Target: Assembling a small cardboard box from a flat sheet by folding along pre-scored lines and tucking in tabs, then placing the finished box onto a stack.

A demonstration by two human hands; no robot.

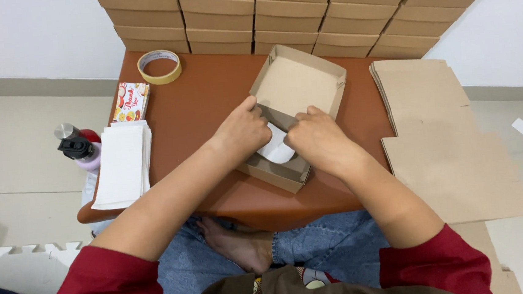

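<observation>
An open brown cardboard box [288, 174] with its lid [297, 83] folded back sits in the middle of a small brown table [203, 102]. Both hands reach into its tray. My left hand [242, 130] and my right hand [316, 140] press on a white sheet of paper [276, 149] lying inside the box, fingers gripping its edges. Most of the paper is hidden under the hands.
Several closed brown boxes [276, 11] are stacked along the far wall. Flat unfolded box blanks [438, 128] lie to the right. At the left are a stack of white paper [121, 163], small printed cards [129, 102], a tape roll [159, 66] and a bottle [79, 147].
</observation>
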